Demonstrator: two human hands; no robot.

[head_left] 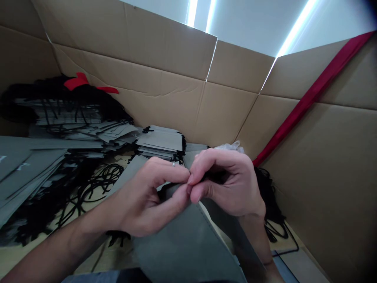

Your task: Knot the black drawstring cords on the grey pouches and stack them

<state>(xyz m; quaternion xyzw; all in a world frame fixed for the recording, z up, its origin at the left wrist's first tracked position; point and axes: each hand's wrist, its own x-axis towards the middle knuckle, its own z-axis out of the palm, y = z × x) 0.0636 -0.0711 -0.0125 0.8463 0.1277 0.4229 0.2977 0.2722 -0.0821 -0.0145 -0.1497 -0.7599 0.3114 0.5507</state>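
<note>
A grey paper bag [188, 243] with an opened mouth hangs below my hands, its upper edge at my fingertips. My left hand [159, 196] is closed at that edge, thumb and forefinger pinched together; a ring shows on one finger. Against it, my right hand [228, 181] is also closed, its thumb and forefinger tips touching the left fingertips. Whatever lies in the right pinch is hidden by the fingers. Part of the bag's far panel shows beneath the right wrist.
Stacked grey bags [161, 141] with black cords stand at the back. A larger pile [79, 118] topped with black cords and a red strip [77, 81] is at left. Loose black cords [106, 179] lie nearby. Cardboard walls [165, 86] enclose the table; a dark red band [306, 102] crosses the right one.
</note>
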